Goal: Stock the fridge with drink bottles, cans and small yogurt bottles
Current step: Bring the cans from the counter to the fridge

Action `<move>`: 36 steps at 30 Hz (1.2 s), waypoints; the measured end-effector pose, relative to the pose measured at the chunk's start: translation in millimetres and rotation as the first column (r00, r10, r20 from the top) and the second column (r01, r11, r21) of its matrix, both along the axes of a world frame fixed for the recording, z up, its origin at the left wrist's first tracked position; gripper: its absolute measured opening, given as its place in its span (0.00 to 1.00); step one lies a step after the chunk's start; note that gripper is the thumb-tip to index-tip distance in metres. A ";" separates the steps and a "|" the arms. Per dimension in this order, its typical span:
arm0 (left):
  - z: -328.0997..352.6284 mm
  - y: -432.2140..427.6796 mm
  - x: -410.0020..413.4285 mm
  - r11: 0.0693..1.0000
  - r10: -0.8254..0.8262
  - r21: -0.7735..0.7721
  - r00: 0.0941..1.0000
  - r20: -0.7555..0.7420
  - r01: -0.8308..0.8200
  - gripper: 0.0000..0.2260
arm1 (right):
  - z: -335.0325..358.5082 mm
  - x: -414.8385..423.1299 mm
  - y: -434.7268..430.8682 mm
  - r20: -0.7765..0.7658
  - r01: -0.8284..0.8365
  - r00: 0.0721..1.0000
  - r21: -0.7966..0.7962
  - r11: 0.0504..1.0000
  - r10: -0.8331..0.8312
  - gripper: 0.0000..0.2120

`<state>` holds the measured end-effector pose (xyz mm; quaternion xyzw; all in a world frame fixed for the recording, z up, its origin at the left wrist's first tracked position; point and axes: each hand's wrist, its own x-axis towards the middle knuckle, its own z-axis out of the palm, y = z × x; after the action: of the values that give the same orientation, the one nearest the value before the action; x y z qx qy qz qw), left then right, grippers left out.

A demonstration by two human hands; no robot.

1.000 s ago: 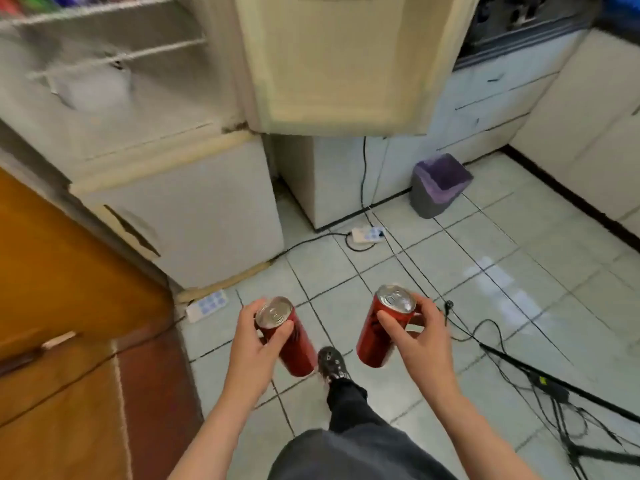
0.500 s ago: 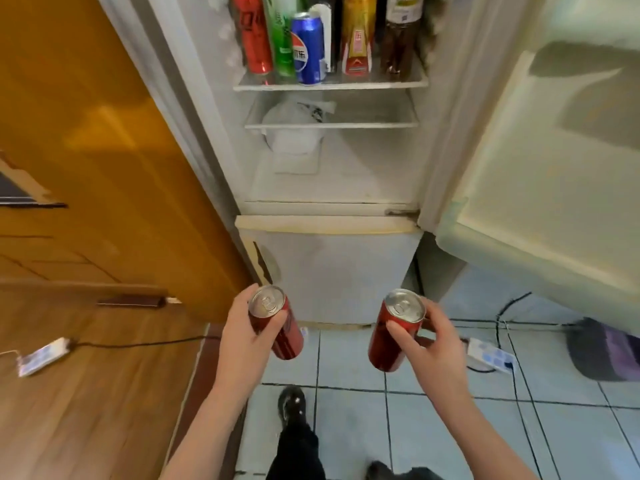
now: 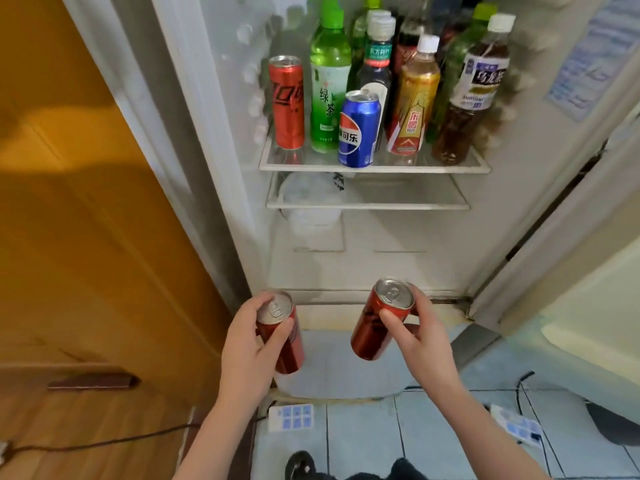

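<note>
near-left can (image 3: 282, 336): red, silver top | near-right can (image 3: 374, 327): red, silver top | far-left shelf can (image 3: 286, 102): red, dark lettering | tall bottle (image 3: 329, 81): green, white label | front can (image 3: 358, 133): blue, red-white-blue roundel | gold bottle (image 3: 414, 98): red-white label, white cap | far-right bottle (image 3: 467, 98): dark brown, white label | left door (image 3: 86, 202): orange-yellow | floor tiles (image 3: 363, 438): pale blue-grey, dark grout

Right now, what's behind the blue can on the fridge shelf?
A dark bottle with a white cap stands right behind the blue can. The can hides the dark bottle's bottom part, so anything sitting low behind it cannot be seen.
</note>
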<state>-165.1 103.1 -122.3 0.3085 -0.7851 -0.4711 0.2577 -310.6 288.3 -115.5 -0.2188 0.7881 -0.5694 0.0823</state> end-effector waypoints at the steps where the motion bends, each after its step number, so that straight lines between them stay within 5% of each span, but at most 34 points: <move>1: 6.3 -8.3 -10.9 1.000 -0.026 -0.006 0.999 -0.019 0.026 0.17 | 7.5 -6.7 -8.3 -0.024 0.010 1.000 -0.006 1.000 -0.011 0.19; 10: 82.8 -43.3 -110.2 0.994 -0.099 -0.074 0.948 -0.302 0.080 0.17 | 68.1 -59.8 -43.1 -0.105 0.076 0.990 -0.144 0.987 -0.092 0.15; 19: 152.8 -95.0 -206.7 0.995 -0.004 -0.083 0.784 -0.621 -0.060 0.18 | 109.3 -124.0 -64.2 -0.136 0.043 0.987 -0.285 0.958 -0.085 0.16; 36: 132.9 -145.1 -287.3 0.924 0.209 -0.155 0.800 -0.563 -0.351 0.28 | 108.6 -183.3 -96.8 -0.080 0.149 0.979 -0.360 0.921 -0.189 0.18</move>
<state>-452.5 -42.0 10.6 0.2427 -0.6798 -0.3914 0.5708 -493.9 191.5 -6.9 -0.1929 0.6926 -0.6931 -0.0525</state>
